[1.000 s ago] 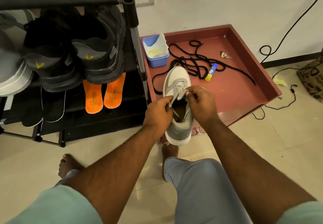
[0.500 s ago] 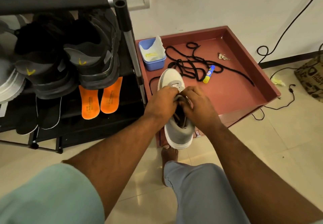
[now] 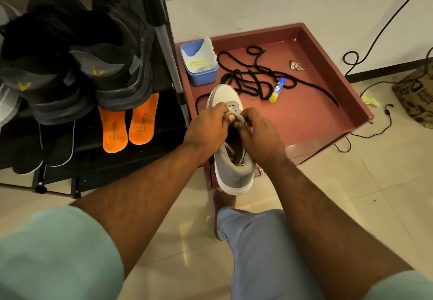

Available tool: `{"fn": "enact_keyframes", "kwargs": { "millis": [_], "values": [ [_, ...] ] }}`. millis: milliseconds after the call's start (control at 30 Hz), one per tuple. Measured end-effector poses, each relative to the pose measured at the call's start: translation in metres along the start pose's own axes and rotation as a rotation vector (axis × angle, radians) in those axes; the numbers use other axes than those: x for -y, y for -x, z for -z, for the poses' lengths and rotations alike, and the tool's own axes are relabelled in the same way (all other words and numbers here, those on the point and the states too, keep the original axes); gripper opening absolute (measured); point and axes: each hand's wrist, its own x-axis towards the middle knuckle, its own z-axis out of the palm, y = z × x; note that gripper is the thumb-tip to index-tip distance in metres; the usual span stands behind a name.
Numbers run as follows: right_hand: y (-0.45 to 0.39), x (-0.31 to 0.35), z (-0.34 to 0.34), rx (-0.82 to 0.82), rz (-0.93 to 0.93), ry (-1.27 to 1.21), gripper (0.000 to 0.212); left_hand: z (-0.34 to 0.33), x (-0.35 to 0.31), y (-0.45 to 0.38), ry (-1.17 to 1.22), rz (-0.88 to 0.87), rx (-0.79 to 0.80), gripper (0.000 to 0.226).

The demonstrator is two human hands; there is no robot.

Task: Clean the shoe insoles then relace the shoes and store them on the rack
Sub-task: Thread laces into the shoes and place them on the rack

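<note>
shoe [image 3: 234, 171]: its middle and lace holes are hidden under both hands
left hand [image 3: 207, 128]: fingertips tucked out of sight against the grey lace [image 3: 239, 118]
right hand [image 3: 259, 133]: fingertips hidden the same way
rack [image 3: 161, 32]: top and left side cut off by the edge
orange insoles [image 3: 126, 124]: upper ends hidden behind the black shoes [image 3: 112, 65]
glue stick [image 3: 276, 90]: label too small to read
paper bag [image 3: 417, 93]: cut off at the right edge

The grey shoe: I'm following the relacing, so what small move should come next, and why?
Probably draw the grey lace snug through the eyelets. Both the left hand and right hand pinch it over the grey shoe, and its ends hang loose inside the opening.
</note>
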Motion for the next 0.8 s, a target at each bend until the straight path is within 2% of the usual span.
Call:
{"fn": "enact_keyframes", "kwargs": {
  "millis": [100, 200, 267, 400, 500, 633, 800],
  "values": [
    [0.004, 0.002, 0.0, 0.064, 0.06, -0.164, 0.031, 0.0, 0.002, 0.006, 0.111, 0.013, 0.036, 0.025],
    [0.003, 0.007, 0.001, 0.066, 0.036, -0.135, 0.028, 0.001, 0.004, 0.018, 0.388, 0.096, 0.063, 0.042],
    [0.007, 0.015, 0.003, 0.052, -0.018, -0.083, 0.029, 0.004, 0.003, 0.03, 0.489, 0.161, 0.038, 0.048],
    [0.035, 0.048, 0.018, -0.042, -0.091, -0.057, 0.028, 0.018, -0.003, 0.066, 0.614, 0.215, 0.041, 0.044],
    [0.071, 0.082, 0.024, -0.09, -0.152, 0.021, 0.028, 0.034, -0.01, 0.107, 0.722, 0.251, -0.02, 0.035],
    [0.118, 0.125, 0.014, -0.009, -0.117, 0.091, 0.029, 0.052, 0.0, 0.168, 0.717, 0.404, -0.122, 0.047],
    [0.157, 0.187, -0.023, 0.127, -0.046, 0.115, 0.032, 0.089, 0.034, 0.246, 0.753, 0.513, -0.237, 0.049]
  ]
}}
